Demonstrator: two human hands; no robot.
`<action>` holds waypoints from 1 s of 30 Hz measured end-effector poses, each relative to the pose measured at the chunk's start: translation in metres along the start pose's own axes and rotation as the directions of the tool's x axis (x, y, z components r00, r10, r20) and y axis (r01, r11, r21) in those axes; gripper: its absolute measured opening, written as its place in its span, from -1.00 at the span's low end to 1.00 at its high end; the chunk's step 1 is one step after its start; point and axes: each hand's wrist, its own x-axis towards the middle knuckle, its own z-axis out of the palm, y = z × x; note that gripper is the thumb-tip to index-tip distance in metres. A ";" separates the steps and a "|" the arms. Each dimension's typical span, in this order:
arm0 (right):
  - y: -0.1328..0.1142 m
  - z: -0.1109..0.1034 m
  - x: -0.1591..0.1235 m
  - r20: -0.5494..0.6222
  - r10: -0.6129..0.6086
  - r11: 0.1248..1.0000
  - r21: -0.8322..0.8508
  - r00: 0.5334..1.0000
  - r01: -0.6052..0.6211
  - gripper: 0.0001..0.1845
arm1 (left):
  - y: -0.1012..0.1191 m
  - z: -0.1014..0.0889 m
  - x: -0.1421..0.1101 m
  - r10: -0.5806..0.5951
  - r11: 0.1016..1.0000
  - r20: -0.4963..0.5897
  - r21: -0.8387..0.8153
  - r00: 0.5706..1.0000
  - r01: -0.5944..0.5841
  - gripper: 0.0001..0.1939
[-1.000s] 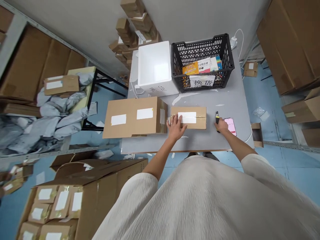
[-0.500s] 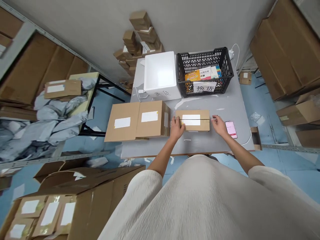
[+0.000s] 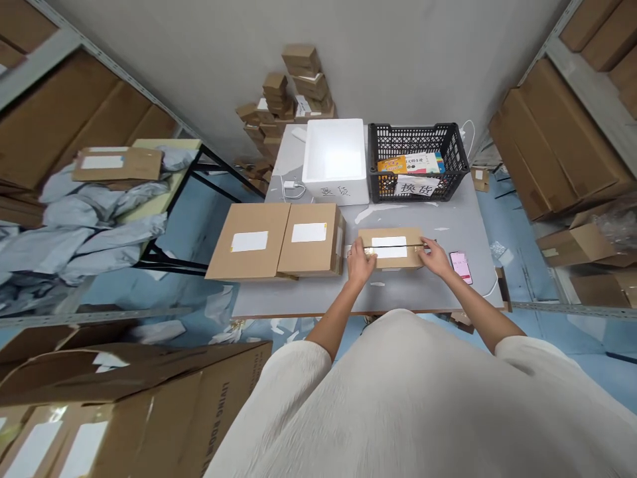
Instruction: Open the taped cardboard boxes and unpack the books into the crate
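Note:
A small cardboard box point(image 3: 397, 259) lies flat on the grey table in front of me. A white label on its top is crossed by a dark lengthwise line, like a seam. My left hand point(image 3: 361, 261) grips the left end of this box, thumb on top and fingers curled at the edge. At the opposite end, my right hand point(image 3: 434, 256) has its fingers closed on the right edge near the end of the dark line. A phone with a pink screen point(image 3: 460, 267) lies to the right of that hand.
Two larger labelled cartons point(image 3: 255, 226) stand left of the small box. Behind are a white foam bin point(image 3: 311, 159) and a black crate point(image 3: 460, 156) holding books. Grey parcels point(image 3: 74, 219) lie at left; a large open carton point(image 3: 164, 411) stands lower left. Paper scraps litter the floor.
My right hand has moved left from beside the small box onto its right end. My left hand stays at the left end. The camera view has shifted slightly.

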 end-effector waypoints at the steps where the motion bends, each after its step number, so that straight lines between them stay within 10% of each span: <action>1: -0.001 -0.002 0.003 -0.001 -0.005 1.000 0.017 1.000 0.005 -0.35 | -0.001 -0.001 0.002 -0.009 0.999 -0.007 -0.038 1.000 0.009 -0.10; 9: -0.018 -0.017 0.052 -0.131 -0.008 0.986 0.165 0.991 0.030 -0.39 | -0.017 -0.005 0.003 -0.003 0.989 0.014 -0.148 1.000 0.005 -0.28; 18: -0.015 -0.018 0.094 0.214 -0.150 0.953 -0.229 0.965 0.198 -0.31 | -0.016 -0.008 0.003 0.054 0.997 0.061 -0.051 0.997 -0.051 -0.57; 30: 0.000 -0.011 0.102 0.310 -0.153 0.937 -0.257 0.938 0.237 -0.23 | 0.000 -0.043 -0.028 0.104 0.993 -0.037 -0.048 0.994 -0.105 -0.72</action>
